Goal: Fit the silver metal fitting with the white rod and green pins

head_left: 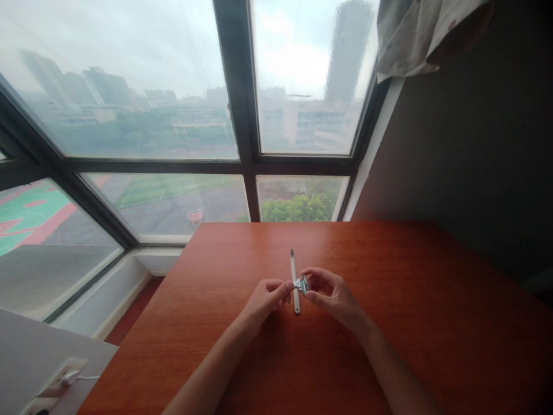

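Note:
A thin white strip (293, 271) lies lengthwise on the reddish wooden table (389, 323), pointing away from me. My left hand (266, 298) pinches a small silver metal clip (300, 284) at the strip's near part with thumb and forefinger. From the other side my right hand (330, 292) grips the same clip, fingers curled around its greenish end. The clip sits across the strip; I cannot tell whether it is clamped onto it.
A large dark-framed window (242, 161) rises beyond the table's far edge. A dark wall (475, 144) stands to the right, with cloth (415, 34) hanging at its top. At lower left a white ledge carries a power socket with a plug (60, 383).

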The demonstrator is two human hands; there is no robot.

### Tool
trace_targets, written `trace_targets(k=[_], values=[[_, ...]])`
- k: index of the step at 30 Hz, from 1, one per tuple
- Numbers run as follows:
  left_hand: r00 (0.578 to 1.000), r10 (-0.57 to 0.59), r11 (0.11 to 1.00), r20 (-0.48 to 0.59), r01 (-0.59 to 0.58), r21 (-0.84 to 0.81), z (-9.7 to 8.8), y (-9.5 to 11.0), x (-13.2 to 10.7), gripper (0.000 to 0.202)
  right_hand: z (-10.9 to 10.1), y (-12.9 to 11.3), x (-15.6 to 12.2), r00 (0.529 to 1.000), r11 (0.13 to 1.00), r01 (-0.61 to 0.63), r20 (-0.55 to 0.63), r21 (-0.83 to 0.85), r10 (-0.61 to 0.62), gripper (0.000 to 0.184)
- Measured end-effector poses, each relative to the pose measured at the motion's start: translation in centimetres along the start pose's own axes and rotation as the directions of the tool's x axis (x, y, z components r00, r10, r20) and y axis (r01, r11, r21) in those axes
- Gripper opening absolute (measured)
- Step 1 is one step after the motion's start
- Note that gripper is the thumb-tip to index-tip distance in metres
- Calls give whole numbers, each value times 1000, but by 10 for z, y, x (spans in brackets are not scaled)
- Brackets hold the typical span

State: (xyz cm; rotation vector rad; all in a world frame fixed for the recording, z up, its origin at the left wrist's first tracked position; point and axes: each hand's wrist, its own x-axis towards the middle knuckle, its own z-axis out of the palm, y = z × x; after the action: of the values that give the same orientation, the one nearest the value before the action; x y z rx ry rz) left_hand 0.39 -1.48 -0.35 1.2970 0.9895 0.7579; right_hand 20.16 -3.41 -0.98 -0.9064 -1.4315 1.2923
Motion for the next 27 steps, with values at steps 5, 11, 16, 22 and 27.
trace_targets(k=[5,11,16,22,27], values=[[996,39,994,-80,-47,-98,0,2,-2,47,-13,3,6,992,988,-39,-123,-148,21,43],[987,84,963,-137,-116,-244,-4,3,0,35,-29,10,27,993,743,-38,-112,-668,-49,33],[984,54,958,-168,-99,-268,-5,5,-1,35,-32,13,54,997,574,-23,23,-819,72,29],[982,39,959,-187,-90,-270,-7,5,0,34,-35,16,68,987,568,-7,84,-823,134,28],[982,40,963,-186,-88,-255,-7,5,-1,33,-36,18,66,986,575,5,101,-818,136,30]])
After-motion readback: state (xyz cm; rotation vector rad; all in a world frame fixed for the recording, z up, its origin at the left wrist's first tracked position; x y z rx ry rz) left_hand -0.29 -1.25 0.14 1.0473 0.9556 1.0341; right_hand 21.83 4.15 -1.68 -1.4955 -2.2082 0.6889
